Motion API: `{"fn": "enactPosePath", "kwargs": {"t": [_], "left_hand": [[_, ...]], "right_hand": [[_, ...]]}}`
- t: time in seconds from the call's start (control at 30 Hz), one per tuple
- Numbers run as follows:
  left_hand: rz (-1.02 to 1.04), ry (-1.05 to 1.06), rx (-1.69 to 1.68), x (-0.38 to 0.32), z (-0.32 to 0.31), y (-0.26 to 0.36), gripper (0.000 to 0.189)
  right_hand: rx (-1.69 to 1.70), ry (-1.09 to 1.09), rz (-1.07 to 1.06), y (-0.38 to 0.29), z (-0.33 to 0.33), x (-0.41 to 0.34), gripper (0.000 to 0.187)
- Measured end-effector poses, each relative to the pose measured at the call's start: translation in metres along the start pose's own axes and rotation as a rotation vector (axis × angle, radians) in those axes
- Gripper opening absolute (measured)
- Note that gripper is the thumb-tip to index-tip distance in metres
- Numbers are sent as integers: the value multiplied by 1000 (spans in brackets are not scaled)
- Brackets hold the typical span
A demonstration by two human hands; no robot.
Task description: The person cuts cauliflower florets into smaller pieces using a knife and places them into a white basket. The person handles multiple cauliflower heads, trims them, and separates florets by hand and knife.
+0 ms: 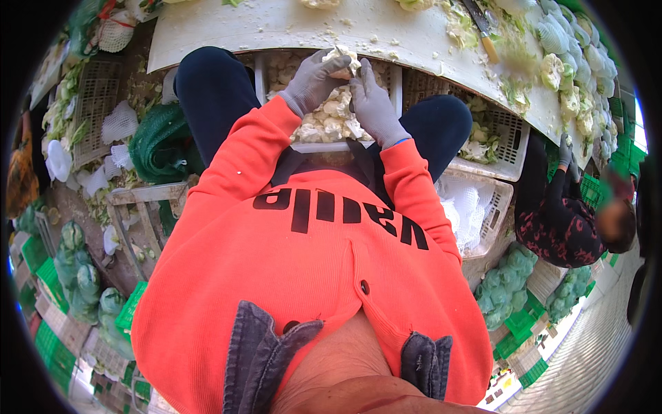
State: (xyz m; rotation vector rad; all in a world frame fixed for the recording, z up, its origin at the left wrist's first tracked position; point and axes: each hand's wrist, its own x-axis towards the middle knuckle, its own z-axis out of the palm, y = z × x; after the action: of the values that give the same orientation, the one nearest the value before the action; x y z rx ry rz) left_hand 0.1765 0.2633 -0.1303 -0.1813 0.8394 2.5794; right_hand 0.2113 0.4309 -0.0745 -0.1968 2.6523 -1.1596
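Observation:
In a grey glove, my left hand [316, 80] grips a piece of cauliflower [344, 61] near the edge of the white table [248, 28]. My right hand [375, 103], gloved too, is closed around a small knife whose dark handle partly shows under the palm; its blade reaches the cauliflower. Below both hands, between my knees, stands a white crate [331, 147] full of cut cauliflower florets [333, 116].
A knife with a wooden handle [489, 49] lies on the table near netted cauliflowers [561, 33]. Crates of leaves [509, 139] and white foam nets [468, 207] stand at right. Green netting [160, 142] lies at left. A co-worker [563, 222] sits at far right.

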Motion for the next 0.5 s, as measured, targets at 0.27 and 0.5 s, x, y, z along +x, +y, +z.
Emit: {"fn": "enactPosePath", "kwargs": {"t": [0.27,0.5], "left_hand": [[24,199,240,-3,-2,-6,42],[-79,-81,43,-14,0,13,48]], "right_hand": [[-27,14,-6,22,25,15,59],[989,-282,249,32,-3,11,37]]}}
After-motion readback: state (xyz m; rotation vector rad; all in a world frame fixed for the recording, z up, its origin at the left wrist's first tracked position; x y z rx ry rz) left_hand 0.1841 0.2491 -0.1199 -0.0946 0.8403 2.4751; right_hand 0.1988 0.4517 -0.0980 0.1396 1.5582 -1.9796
